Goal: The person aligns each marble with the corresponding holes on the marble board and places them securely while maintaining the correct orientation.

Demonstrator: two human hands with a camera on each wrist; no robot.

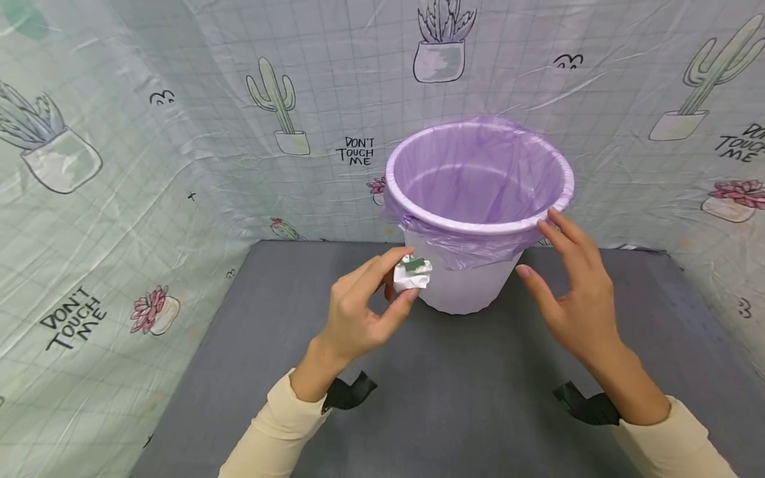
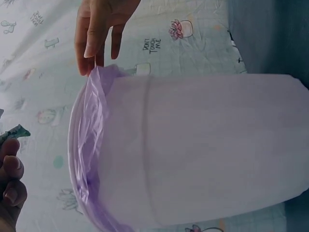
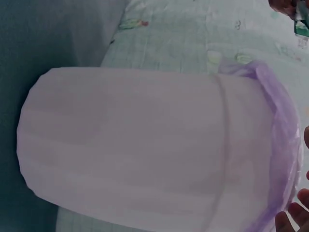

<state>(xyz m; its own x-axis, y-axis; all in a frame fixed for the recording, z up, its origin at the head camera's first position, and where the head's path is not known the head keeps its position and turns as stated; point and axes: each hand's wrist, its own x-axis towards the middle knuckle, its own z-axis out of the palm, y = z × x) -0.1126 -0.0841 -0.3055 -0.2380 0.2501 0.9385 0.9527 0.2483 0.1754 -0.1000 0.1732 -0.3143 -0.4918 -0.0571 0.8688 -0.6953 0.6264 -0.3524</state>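
Observation:
My left hand (image 1: 354, 316) pinches a small crumpled white wrapper with a green part (image 1: 411, 273) between thumb and fingers, in front of the bin's left side. A white trash bin (image 1: 463, 285) stands upright, lined with a thin purple plastic bag (image 1: 478, 249) folded over its rim. At the rim's right front, the fingertips of my right hand (image 1: 576, 292) touch the edge, thumb held apart and nothing gripped. In the left wrist view the wrapper's green tip (image 2: 17, 132) shows above the curled fingers. Inside the bag, no contents are visible; part of the bottom is hidden.
The bin stands on a dark grey tabletop (image 1: 263, 345) towards its back edge. Fabric printed with cacti and lettering (image 1: 227, 133) hangs behind and at both sides. Black straps (image 1: 352, 392) circle both wrists, their loose ends sticking out.

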